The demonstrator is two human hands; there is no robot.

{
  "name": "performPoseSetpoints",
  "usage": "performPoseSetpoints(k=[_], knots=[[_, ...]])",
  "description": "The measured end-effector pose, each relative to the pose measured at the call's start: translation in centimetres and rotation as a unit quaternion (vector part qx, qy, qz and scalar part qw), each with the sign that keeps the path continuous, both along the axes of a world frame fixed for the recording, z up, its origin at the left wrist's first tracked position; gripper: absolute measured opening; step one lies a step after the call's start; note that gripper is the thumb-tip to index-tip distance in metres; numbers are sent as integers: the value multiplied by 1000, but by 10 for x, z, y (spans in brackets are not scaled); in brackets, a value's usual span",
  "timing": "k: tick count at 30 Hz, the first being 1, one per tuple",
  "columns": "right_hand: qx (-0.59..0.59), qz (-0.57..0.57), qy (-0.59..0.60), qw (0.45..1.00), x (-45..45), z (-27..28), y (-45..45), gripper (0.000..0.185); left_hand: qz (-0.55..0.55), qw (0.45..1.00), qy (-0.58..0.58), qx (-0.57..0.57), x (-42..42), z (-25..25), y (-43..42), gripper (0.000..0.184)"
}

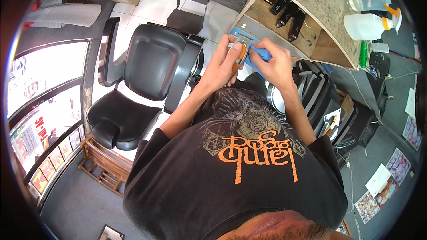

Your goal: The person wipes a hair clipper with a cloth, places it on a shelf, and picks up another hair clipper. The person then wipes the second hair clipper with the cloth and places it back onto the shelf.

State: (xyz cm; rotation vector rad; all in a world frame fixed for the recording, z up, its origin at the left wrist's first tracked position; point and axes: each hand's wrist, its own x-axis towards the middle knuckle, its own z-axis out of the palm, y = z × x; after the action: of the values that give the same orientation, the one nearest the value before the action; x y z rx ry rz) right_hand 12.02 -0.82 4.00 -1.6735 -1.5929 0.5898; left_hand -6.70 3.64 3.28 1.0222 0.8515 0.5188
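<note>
My left hand (221,63) is closed round an orange and silver device (240,57), held upright in front of my dark shirt. Just to its right, my right hand (274,64) pinches a blue cloth-like thing (261,53), part of which hangs below the fingers. The two hands are close together, and the blue thing reaches up to the device's edge. My fingers hide some of both things, so I cannot make out whether they touch.
Black barber chairs (155,62) stand at the left. At the upper right, a wooden cabinet (320,4) has black clippers (296,24) on its shelf and a spray bottle (364,26) on top. More black chairs (364,126) stand at the right.
</note>
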Motion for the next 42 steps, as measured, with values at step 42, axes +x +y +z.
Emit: performPoseSetpoints(k=[42], knots=[[54,-149,277,948,-27,10,4,32,91,936,-221,-257,21,-24,2,47]])
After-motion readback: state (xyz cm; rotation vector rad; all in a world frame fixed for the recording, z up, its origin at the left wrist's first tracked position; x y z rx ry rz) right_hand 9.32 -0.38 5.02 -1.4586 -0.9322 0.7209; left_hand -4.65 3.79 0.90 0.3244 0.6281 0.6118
